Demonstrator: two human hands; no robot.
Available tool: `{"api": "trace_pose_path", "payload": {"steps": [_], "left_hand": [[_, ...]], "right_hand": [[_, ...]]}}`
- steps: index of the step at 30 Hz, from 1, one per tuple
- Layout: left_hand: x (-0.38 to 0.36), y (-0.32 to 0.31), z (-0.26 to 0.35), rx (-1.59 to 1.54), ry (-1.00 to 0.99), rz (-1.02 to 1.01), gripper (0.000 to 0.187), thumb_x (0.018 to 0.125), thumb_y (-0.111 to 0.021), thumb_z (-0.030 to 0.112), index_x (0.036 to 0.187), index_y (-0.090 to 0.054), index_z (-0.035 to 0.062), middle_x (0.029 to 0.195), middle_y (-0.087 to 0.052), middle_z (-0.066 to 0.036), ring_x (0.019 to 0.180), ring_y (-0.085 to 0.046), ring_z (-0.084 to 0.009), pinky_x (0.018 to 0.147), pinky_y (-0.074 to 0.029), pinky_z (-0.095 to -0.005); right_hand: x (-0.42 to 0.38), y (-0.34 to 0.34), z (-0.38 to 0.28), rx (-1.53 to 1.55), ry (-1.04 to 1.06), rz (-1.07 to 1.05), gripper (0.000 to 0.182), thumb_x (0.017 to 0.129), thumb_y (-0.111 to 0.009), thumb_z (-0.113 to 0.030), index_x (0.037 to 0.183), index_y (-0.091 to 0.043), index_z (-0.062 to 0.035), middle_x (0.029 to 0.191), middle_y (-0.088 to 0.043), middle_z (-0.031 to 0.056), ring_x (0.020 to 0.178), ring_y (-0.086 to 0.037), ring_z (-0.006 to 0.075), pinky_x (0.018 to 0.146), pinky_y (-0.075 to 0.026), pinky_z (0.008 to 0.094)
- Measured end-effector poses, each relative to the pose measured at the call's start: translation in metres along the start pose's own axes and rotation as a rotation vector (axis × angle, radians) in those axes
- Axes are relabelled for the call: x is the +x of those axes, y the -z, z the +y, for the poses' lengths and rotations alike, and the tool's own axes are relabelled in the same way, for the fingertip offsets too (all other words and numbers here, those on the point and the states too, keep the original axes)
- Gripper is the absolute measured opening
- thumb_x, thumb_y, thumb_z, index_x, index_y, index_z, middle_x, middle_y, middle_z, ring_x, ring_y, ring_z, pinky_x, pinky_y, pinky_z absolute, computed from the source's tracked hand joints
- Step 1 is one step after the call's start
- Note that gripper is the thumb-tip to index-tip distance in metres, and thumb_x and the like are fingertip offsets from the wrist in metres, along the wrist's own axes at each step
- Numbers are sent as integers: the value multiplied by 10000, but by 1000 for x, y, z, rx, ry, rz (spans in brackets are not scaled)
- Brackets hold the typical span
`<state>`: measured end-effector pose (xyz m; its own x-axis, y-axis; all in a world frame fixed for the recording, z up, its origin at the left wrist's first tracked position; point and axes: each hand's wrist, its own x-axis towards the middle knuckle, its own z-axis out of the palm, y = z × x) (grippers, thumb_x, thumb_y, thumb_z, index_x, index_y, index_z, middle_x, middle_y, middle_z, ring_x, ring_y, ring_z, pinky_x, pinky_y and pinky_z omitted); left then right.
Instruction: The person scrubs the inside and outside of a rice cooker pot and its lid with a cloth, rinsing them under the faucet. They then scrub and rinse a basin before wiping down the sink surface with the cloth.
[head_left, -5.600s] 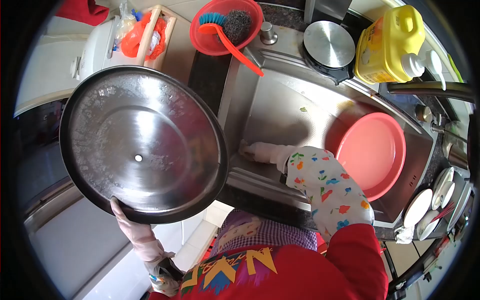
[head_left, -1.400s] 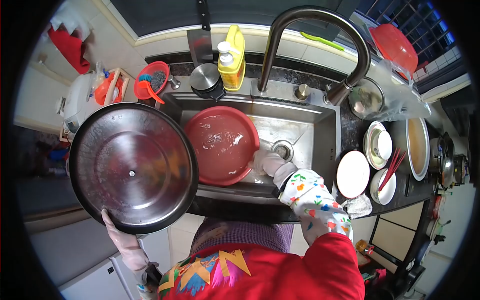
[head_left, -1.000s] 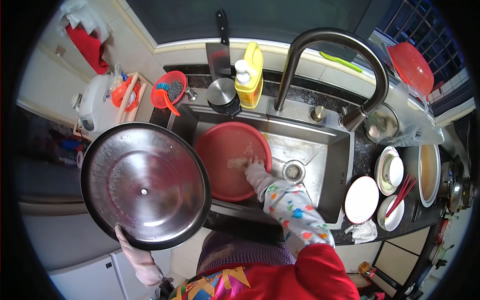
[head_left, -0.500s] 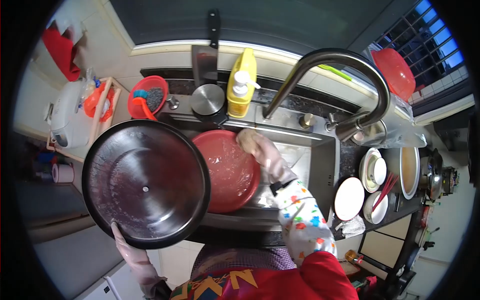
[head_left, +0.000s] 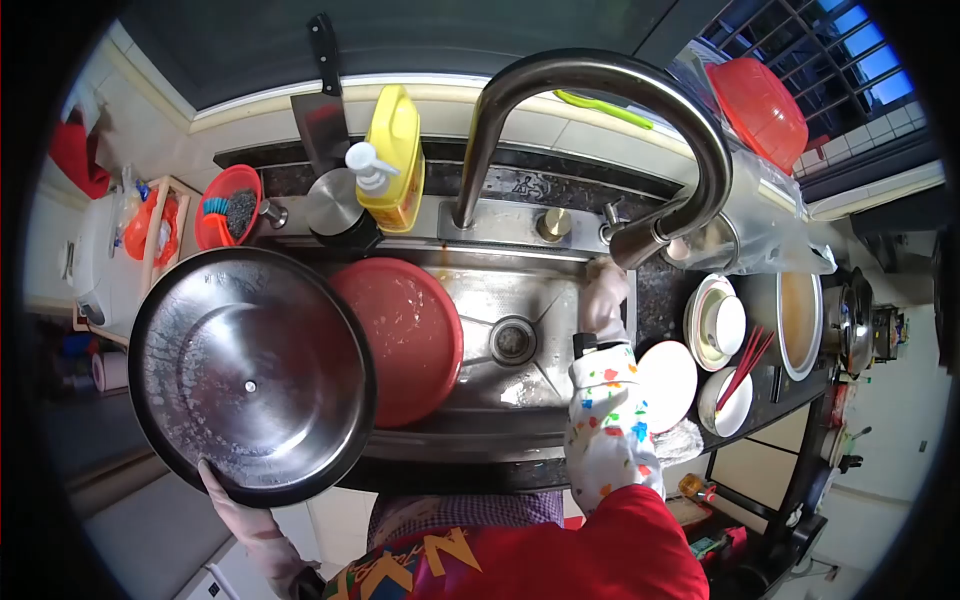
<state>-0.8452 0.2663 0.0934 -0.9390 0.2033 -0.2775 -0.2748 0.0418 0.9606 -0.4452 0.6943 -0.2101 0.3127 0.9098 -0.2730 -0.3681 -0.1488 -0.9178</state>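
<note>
My gloved left hand (head_left: pixel 243 515) grips the lower rim of a large dark pan lid (head_left: pixel 250 345), its wet inner side facing me with a small screw at its centre. The lid partly covers a red basin (head_left: pixel 405 345) standing in the left of the sink. My gloved right hand (head_left: pixel 604 305) is at the sink's right wall, just below the faucet head (head_left: pixel 638 243). Its fingers are bent around what looks like a tan scrubbing pad (head_left: pixel 602 268), mostly hidden. The steel sink (head_left: pixel 480 370) shows a round drain right of the basin.
Behind the sink stand a yellow bottle (head_left: pixel 396 150), a pump dispenser (head_left: pixel 370 168), a cleaver (head_left: pixel 320 125) and a red bowl (head_left: pixel 213 235) with a brush and steel wool. Plates (head_left: pixel 668 385), bowls (head_left: pixel 728 405) with red chopsticks and a pot (head_left: pixel 800 325) are at right.
My right hand has moved right, from the basin's edge to the sink's right wall. My left hand still holds the lid. The whole view has shifted, with most things now further left.
</note>
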Motion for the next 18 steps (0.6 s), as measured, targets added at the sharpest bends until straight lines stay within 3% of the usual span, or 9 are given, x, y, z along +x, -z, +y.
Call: {"api": "trace_pose_path", "payload": {"steps": [3,5,7,8,10,11,15,17,18], "left_hand": [[-7,0,-9,-71,52,-41,504,972,-437,325,1347,-404,-10,1353,-459,-116,1213,-456,-231,1051,-350,-365],[-5,14,-24,107,-99,21,501,972,-437,322,1345,-406,-12,1349,-460,-117,1209,-455,-238,1052,-350,-378],[-7,19,-26,95,-86,21,515,967,-441,344,1349,-406,2,1357,-453,-115,1222,-440,-235,1050,-340,-381],[-6,22,-26,84,-76,12,529,961,-446,367,1354,-405,16,1364,-447,-113,1234,-424,-232,1049,-331,-384],[-10,16,-20,-30,12,37,538,956,-449,369,1349,-406,5,1353,-455,-117,1215,-445,-240,1047,-343,-389],[-14,8,-17,-161,96,59,547,950,-453,370,1344,-407,-6,1341,-463,-120,1196,-466,-249,1045,-356,-393],[-10,21,-21,-47,61,31,562,946,-442,399,1334,-410,-7,1331,-466,-124,1191,-469,-241,1039,-361,-391],[-11,19,-21,10,66,72,563,948,-437,400,1337,-404,-6,1337,-458,-125,1197,-462,-241,1040,-359,-392],[-12,16,-23,56,58,105,564,950,-432,401,1340,-398,-5,1344,-450,-127,1203,-454,-240,1041,-357,-393]], "right_hand": [[4,-7,17,-407,164,216,336,844,-479,19,1177,-518,1,995,-612,86,841,-570,159,750,-441,245],[3,5,35,-636,101,96,384,838,-463,26,1220,-491,12,1044,-609,117,899,-565,184,793,-428,262],[-5,5,39,-971,36,8,390,828,-448,35,1216,-495,22,1048,-613,152,925,-567,208,818,-426,282],[-4,5,62,-909,288,11,286,819,-469,17,1096,-532,46,967,-616,191,857,-585,251,808,-441,312],[-13,5,58,-1315,175,-163,289,808,-489,-10,1089,-511,53,1027,-555,193,971,-535,308,899,-417,328],[-19,5,60,-1716,299,-277,315,815,-474,-28,1119,-496,51,1059,-531,181,1026,-509,315,926,-403,327],[-27,18,92,-1637,578,-132,442,689,-559,-21,1120,-485,39,1134,-491,194,1131,-439,363,974,-375,399],[-25,30,86,-1862,668,-343,507,713,-523,-47,1200,-428,57,1190,-453,226,1179,-404,378,1022,-337,368],[-16,29,88,-1986,292,-529,571,749,-500,-77,1290,-384,66,1251,-432,259,1236,-372,393,1065,-299,403]]}}
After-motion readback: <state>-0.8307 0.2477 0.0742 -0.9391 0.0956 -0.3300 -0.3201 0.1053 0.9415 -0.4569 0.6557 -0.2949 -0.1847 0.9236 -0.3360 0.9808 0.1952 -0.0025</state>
